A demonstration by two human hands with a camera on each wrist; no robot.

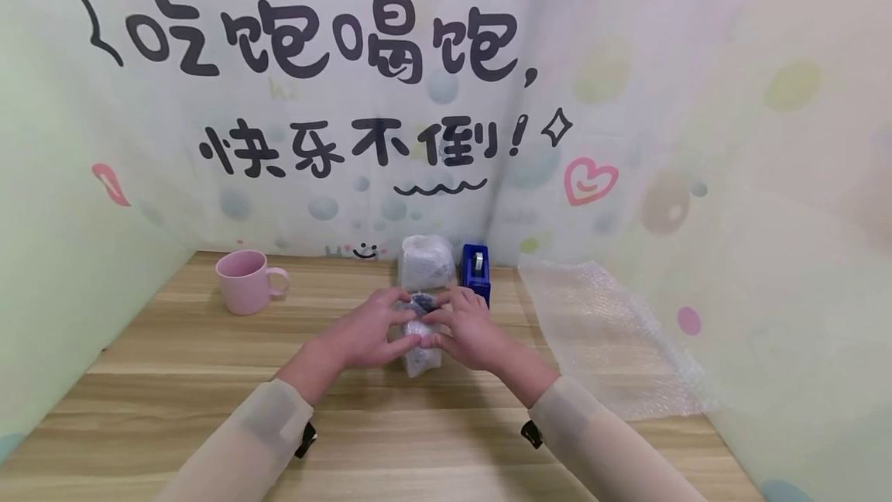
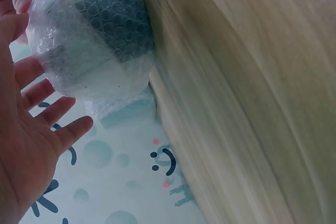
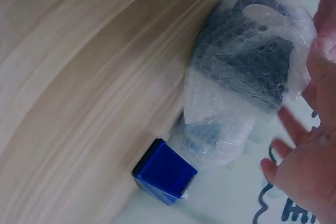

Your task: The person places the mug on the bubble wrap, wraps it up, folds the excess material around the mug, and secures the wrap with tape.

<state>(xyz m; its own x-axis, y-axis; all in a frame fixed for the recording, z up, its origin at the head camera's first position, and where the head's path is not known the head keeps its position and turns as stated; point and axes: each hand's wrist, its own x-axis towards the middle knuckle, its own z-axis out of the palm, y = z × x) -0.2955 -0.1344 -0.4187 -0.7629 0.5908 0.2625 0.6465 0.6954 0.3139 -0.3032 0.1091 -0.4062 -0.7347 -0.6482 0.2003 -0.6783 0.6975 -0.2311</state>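
A bundle in clear bubble wrap [image 1: 422,361] stands on the table between both hands. In the left wrist view the same wrapped bundle [image 2: 97,35] shows a dark, rounded thing inside with a loop like a handle. My left hand [image 1: 369,330] lies along its left side, thumb and fingertips touching the wrap at the top, other fingers spread. From the right, my right hand [image 1: 472,329] touches the top too, its thumb close to the left thumb. Loosely extended right fingers [image 3: 294,127] show beside the wrap in the right wrist view.
Behind the bundle stands a second bubble-wrapped thing [image 1: 427,263]. To its right is a blue tape dispenser [image 1: 477,273]. A pink mug [image 1: 245,283] stands at the back left. A bubble wrap sheet [image 1: 606,347] lies along the right edge, against the printed cloth wall.
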